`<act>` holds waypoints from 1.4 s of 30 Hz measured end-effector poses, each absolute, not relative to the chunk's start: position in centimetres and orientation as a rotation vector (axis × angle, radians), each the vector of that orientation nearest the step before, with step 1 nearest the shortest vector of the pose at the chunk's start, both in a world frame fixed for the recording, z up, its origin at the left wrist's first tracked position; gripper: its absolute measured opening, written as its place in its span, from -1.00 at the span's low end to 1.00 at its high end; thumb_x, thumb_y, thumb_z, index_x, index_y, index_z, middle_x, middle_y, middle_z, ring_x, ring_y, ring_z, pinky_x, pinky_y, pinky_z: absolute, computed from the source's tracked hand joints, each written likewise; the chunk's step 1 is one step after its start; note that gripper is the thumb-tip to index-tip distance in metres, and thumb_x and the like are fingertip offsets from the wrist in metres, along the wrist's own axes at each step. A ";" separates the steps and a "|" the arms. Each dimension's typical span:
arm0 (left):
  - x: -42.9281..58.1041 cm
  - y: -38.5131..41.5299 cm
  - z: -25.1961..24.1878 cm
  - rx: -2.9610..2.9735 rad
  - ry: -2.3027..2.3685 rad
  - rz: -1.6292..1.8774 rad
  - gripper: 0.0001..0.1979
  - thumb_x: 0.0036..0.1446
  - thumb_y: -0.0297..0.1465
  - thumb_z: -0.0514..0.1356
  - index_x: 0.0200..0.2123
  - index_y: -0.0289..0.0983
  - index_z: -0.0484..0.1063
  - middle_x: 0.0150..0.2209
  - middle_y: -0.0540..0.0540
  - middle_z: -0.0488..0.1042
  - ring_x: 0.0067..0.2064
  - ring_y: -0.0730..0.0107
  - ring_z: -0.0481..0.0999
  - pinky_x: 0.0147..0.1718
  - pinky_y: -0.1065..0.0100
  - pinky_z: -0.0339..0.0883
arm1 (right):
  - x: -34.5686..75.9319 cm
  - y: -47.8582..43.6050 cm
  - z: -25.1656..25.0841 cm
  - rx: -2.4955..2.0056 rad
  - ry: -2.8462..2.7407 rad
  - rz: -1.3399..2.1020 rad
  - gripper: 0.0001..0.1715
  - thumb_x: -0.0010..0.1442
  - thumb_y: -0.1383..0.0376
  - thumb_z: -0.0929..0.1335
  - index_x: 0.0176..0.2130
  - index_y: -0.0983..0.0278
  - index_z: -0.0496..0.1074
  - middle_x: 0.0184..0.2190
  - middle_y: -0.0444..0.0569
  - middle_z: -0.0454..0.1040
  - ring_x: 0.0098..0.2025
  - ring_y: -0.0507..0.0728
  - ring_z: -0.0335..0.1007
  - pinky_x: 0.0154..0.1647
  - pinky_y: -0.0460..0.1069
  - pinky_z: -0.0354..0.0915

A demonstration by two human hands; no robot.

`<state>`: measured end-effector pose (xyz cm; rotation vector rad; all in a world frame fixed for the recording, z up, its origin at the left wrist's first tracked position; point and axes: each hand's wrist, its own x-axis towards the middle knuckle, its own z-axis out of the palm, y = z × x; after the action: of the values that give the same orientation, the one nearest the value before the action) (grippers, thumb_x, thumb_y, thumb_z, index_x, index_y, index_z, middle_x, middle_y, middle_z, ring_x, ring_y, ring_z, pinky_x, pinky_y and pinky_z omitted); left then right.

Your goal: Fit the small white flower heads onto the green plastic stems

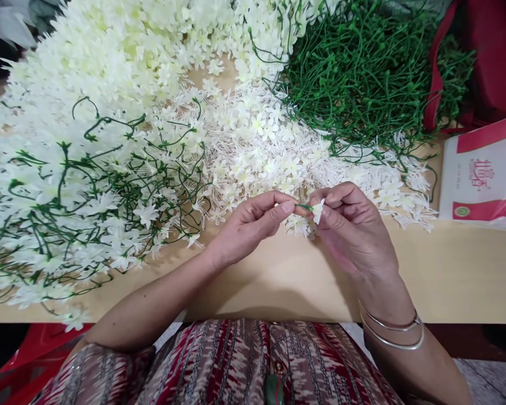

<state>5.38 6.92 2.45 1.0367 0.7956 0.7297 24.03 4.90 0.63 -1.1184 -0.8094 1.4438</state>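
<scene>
Between thumb and forefinger, my left hand [261, 218] pinches a short green plastic stem [304, 207]. A small white artificial flower [317, 210] sits at the stem's right end, and my right hand [354, 228] grips it with the fingertips. Both hands are close together over the front part of the table. Just beyond them lies a spread of loose white petals and stamens [261, 152]. Left of my left hand is a heap of white flowers with green stems [109, 208]. A large tangle of green stems [362, 73] lies beyond my right hand.
A big pile of white and pale yellow petals [109, 50] covers the back left. On the right, a red and white packet [483, 171] lies near a dark red bag [495, 56]. The wooden table [455, 270] ends just in front of my body. A red stool [29, 360] stands below left.
</scene>
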 end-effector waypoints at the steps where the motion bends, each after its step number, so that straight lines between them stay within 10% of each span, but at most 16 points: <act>1: 5.3 6.9 2.5 1.054 0.796 0.734 -0.65 0.35 -0.08 0.23 -0.19 -0.25 0.60 -0.60 0.14 0.04 -0.57 0.58 0.01 -0.59 0.43 -0.14 | 24.0 4.9 0.6 -1.123 -0.812 1.443 -0.67 -0.03 0.07 0.66 -0.36 -0.01 0.52 -0.31 -0.13 0.53 -0.31 0.11 0.45 -0.23 0.07 0.46; 7: 5.2 6.8 2.8 1.229 0.867 0.748 -0.70 0.40 -0.15 0.17 -0.16 -0.26 0.55 -0.52 0.07 0.28 -0.52 0.54 0.23 -0.52 0.44 0.15 | 23.9 5.0 0.5 -1.167 -0.819 1.449 -0.64 -0.05 0.04 0.65 -0.37 0.01 0.50 -0.29 -0.12 0.54 -0.30 0.12 0.45 -0.23 0.09 0.49; 42: 5.4 6.5 1.4 1.707 1.046 0.890 -0.80 0.43 -0.31 0.12 -0.20 -0.26 0.48 -0.45 0.06 0.39 -0.44 0.54 0.30 -0.40 0.47 0.21 | 23.5 4.6 0.2 -1.217 -0.782 1.350 -0.71 0.05 0.22 0.61 -0.34 0.10 0.46 -0.29 -0.16 0.55 -0.27 0.03 0.47 -0.25 -0.04 0.44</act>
<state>5.35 6.49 1.36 1.7071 1.0456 0.8901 23.49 4.57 0.19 -1.2172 -0.7819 1.3497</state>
